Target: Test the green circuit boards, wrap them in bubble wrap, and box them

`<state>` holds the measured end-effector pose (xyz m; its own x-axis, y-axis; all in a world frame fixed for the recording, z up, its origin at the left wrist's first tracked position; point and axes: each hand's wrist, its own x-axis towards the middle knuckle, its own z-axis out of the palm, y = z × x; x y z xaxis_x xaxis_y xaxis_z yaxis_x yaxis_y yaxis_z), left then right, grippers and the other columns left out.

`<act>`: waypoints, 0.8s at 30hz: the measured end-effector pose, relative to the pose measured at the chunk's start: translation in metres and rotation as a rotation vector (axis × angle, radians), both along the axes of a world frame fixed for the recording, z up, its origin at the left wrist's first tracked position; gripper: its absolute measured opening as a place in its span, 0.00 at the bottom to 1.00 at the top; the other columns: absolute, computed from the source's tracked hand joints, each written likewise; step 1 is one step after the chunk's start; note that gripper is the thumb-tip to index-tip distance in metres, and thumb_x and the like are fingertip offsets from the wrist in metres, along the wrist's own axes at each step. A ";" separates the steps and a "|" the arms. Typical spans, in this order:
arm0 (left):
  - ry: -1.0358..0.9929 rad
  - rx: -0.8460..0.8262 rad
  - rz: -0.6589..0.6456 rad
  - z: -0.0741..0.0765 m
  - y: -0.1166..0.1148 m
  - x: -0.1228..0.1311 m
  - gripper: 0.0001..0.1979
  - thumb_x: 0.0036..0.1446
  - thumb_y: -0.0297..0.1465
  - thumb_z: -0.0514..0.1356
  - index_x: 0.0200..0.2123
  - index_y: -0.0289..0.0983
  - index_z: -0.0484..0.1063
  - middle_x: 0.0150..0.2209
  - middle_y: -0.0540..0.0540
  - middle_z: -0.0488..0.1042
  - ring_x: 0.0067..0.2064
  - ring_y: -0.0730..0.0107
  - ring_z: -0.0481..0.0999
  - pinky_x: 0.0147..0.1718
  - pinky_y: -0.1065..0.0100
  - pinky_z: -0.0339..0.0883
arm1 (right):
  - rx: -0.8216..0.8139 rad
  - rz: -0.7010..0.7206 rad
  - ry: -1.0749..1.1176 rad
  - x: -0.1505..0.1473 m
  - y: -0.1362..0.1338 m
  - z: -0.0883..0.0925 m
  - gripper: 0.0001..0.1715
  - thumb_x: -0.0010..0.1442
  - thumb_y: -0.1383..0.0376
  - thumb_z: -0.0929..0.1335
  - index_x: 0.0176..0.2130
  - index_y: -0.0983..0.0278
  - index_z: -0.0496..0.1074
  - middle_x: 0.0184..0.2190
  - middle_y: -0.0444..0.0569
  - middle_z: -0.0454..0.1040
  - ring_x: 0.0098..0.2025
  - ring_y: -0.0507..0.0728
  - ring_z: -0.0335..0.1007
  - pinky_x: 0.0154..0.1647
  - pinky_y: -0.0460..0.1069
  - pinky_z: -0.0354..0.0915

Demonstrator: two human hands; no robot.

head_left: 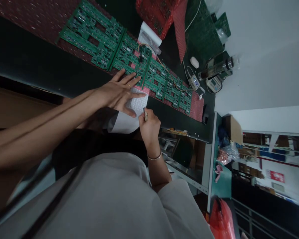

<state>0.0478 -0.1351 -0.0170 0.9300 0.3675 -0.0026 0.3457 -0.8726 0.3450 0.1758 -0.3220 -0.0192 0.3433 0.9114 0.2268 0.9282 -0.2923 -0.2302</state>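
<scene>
My left hand (124, 93) lies spread flat. Its palm and thumb are over a white sheet (128, 122) with rows of small printed marks, and its fingertips reach the near edge of the green circuit boards (155, 79). The sheet hangs over the table's front edge. My right hand (149, 127) is closed at the sheet's right side, thumb bent. A small pale piece with a dark tip (146, 115) shows in its grip, but its kind is unclear. A thin multi-coloured cable (164, 68) with a dark connector lies across the boards.
The boards lie in a row on pink bubble wrap (196, 106) on a dark table (186, 126). Behind them are a white roll (150, 33) and red bubble-wrapped boards (159, 15). A glass bottle (215, 69), white mouse (194, 62) and small devices (214, 83) stand farther right.
</scene>
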 end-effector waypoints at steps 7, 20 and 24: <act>0.000 -0.046 -0.012 -0.002 0.002 0.000 0.53 0.49 0.64 0.70 0.73 0.49 0.67 0.81 0.46 0.41 0.79 0.30 0.30 0.73 0.38 0.18 | -0.065 -0.005 0.046 -0.003 -0.009 0.003 0.13 0.71 0.67 0.63 0.49 0.64 0.76 0.37 0.52 0.81 0.37 0.59 0.79 0.42 0.49 0.70; -0.182 0.102 -0.071 0.010 -0.021 -0.016 0.43 0.66 0.50 0.65 0.77 0.39 0.59 0.80 0.39 0.28 0.80 0.41 0.32 0.75 0.38 0.24 | 0.321 -0.121 0.314 0.023 -0.029 0.004 0.17 0.71 0.58 0.64 0.47 0.63 0.79 0.42 0.53 0.85 0.42 0.57 0.83 0.47 0.49 0.77; -0.168 0.121 -0.075 0.000 -0.061 -0.029 0.41 0.72 0.50 0.55 0.77 0.29 0.57 0.78 0.33 0.46 0.80 0.55 0.46 0.79 0.51 0.28 | 0.361 -0.120 0.394 0.054 -0.021 0.001 0.21 0.73 0.55 0.63 0.49 0.65 0.80 0.43 0.56 0.85 0.41 0.58 0.84 0.45 0.50 0.78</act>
<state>0.0186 -0.1965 -0.0171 0.9386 0.2851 0.1943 0.2246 -0.9324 0.2831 0.2303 -0.3429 -0.0184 0.5621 0.7486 0.3517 0.7167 -0.2286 -0.6588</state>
